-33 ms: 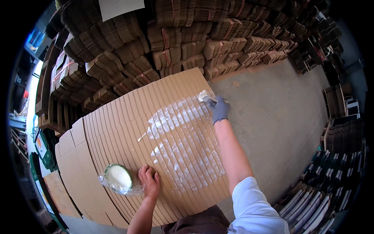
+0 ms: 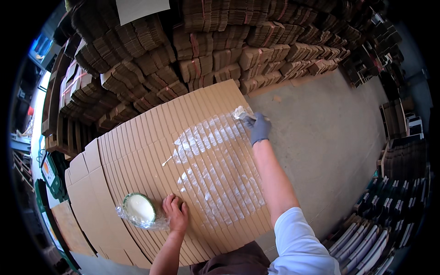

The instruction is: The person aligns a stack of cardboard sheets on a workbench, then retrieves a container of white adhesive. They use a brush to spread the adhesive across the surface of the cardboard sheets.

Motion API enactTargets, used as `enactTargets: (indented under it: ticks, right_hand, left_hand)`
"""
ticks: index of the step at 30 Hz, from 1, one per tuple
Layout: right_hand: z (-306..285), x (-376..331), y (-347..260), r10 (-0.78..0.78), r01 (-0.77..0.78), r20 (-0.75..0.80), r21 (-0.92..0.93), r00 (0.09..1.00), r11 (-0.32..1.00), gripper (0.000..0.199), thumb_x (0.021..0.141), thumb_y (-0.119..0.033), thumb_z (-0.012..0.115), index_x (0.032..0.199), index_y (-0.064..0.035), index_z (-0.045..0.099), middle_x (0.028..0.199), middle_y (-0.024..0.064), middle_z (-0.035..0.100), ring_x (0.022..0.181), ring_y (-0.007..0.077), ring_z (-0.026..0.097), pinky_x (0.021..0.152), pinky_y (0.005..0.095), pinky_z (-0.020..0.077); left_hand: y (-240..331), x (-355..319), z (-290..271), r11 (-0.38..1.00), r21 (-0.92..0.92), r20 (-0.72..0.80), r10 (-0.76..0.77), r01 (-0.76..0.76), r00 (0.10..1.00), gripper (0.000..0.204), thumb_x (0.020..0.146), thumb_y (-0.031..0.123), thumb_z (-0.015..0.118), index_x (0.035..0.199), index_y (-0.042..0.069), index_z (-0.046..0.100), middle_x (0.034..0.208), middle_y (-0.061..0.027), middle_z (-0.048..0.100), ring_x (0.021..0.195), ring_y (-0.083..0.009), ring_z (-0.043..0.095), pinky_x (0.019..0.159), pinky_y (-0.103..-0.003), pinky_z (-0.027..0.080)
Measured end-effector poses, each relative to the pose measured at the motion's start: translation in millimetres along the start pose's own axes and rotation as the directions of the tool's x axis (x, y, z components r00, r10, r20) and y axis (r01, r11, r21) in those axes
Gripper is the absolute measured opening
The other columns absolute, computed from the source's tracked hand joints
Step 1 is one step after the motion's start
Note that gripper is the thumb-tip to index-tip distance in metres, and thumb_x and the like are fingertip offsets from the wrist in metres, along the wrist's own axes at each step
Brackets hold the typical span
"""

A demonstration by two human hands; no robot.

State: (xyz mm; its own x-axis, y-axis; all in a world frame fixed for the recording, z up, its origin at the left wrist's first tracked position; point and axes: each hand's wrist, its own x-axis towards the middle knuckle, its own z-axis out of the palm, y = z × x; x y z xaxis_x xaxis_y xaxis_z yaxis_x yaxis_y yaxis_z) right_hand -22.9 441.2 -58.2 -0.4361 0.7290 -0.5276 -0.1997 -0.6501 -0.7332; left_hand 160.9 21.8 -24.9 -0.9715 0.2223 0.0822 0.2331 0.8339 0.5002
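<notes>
Overlapping cardboard sheets (image 2: 145, 156) lie fanned out in front of me, their edges making a row of narrow strips. White, wet-looking paste (image 2: 189, 145) is smeared over the strips on the right half in two patches. My right hand (image 2: 259, 127), in a grey glove, is closed around a brush whose whitened bristles (image 2: 239, 112) touch the cardboard at its far right edge. My bare left hand (image 2: 176, 214) rests on the near strips with its fingers apart. Beside it stands a round green-rimmed tub (image 2: 152, 204) of white paste, with clear plastic film (image 2: 158, 223) around its base.
Bundled stacks of flat cardboard (image 2: 197, 64) rise behind the sheets, partly on a wooden pallet (image 2: 68, 137). Concrete floor (image 2: 321, 146) stretches to the right. More stacked pieces (image 2: 360, 243) stand at the lower right, and a wooden board (image 2: 72, 228) lies at the left.
</notes>
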Motion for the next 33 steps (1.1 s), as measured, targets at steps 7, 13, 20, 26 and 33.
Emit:
enactTargets:
  ticks: [7,13,20,26,33]
  right_hand:
    - [-21.1,15.2,-58.1,-0.582,0.651,0.327,-0.552,0.745,0.522,0.012,0.088,-0.012,0.064,0.091,-0.0004,0.066,0.092,0.0119,0.069,0.076,0.0223,0.067,0.068,0.0357,0.0543]
    - [-44.0,-186.5,12.2,-0.027,0.981,0.981,-0.194,0.194,0.002,0.02,0.09,-0.008,0.062,0.11,-0.0062,0.065,0.109,0.0143,0.065,0.096,0.0321,0.065,0.081,0.0399,0.0544]
    - [-12.5,-193.9,20.8,-0.133,0.944,0.954,-0.29,0.27,-0.159,0.021,0.092,-0.009,0.055,0.111,-0.0106,0.063,0.112,0.0144,0.063,0.092,0.0357,0.066,0.077,0.0454,0.0556]
    - [-15.8,-251.9,83.8,0.072,0.961,0.976,-0.186,0.205,-0.205,0.026,0.091,-0.011,0.056,0.116,-0.011,0.057,0.107,0.0163,0.063,0.088,0.037,0.066,0.075,0.0479,0.0551]
    - [11.6,-268.0,98.4,-0.116,0.971,0.976,-0.199,0.185,-0.131,0.025,0.089,-0.009,0.055,0.115,-0.0083,0.057,0.118,0.0181,0.06,0.087,0.0393,0.065,0.076,0.0483,0.0551]
  left_hand:
    - [-1.9,0.2,7.5,1.0,0.003,-0.008,-0.019,0.019,1.0,0.041,0.083,0.01,0.071,0.119,0.001,0.053,0.133,-0.0172,0.049,0.127,-0.0402,0.042,0.108,-0.052,0.036]
    - [-4.3,-1.5,-2.1,0.999,-0.037,-0.004,-0.019,0.019,1.0,0.041,0.084,0.013,0.071,0.119,0.003,0.053,0.134,-0.0153,0.049,0.128,-0.0389,0.042,0.108,-0.051,0.035]
    - [1.4,-9.4,-25.1,0.996,0.056,0.113,0.067,-0.074,0.991,0.052,0.084,0.015,0.067,0.132,0.003,0.05,0.144,-0.0142,0.045,0.138,-0.0341,0.037,0.113,-0.049,0.032]
    - [-23.4,-45.2,-45.3,0.98,0.098,0.191,0.153,-0.174,0.97,0.062,0.085,0.022,0.066,0.14,0.003,0.046,0.151,-0.0142,0.041,0.143,-0.0293,0.034,0.115,-0.048,0.029]
    - [-45.9,-50.9,-37.2,0.975,0.042,0.181,0.207,-0.218,0.962,0.062,0.087,0.028,0.063,0.14,0.002,0.045,0.15,-0.0144,0.042,0.142,-0.0302,0.034,0.115,-0.048,0.027]
